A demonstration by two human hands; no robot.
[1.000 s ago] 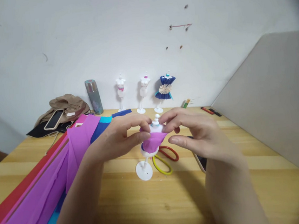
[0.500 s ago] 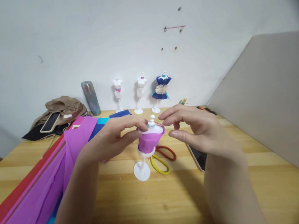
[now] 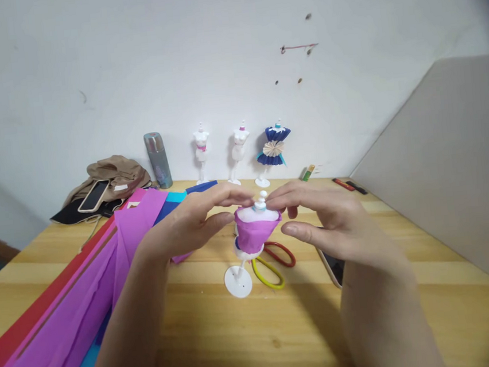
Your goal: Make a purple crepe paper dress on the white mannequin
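Observation:
A small white dress-form mannequin (image 3: pixel 251 213) stands tilted on a round base in the middle of the wooden table. Around its torso is a purple paper-like wrap (image 3: pixel 257 236), its upper edge loose about the shoulders. My left hand (image 3: pixel 196 220) is open at the left shoulder, thumb beside the wrap and fingers reaching behind the neck knob. On the other side my right hand (image 3: pixel 332 215) is open, fingertips by the right shoulder and thumb apart from the wrap. Whether the fingertips touch the mannequin I cannot tell. Behind the base lie scissors with yellow and red handles (image 3: pixel 276 286), blades hidden.
Purple, red and blue sheets (image 3: pixel 85 285) cover the left side. A flask (image 3: pixel 158 163), two plain mannequins (image 3: pixel 239 143) and one in a blue pleated dress (image 3: pixel 271 156) stand by the wall. One phone (image 3: pixel 94 196) lies on brown cloth, another (image 3: pixel 333 267) under my right forearm.
My left thumb and fingers have come off the wrap's upper edge and spread. My right fingers drew back, then returned close to the shoulder. The view has shifted slightly.

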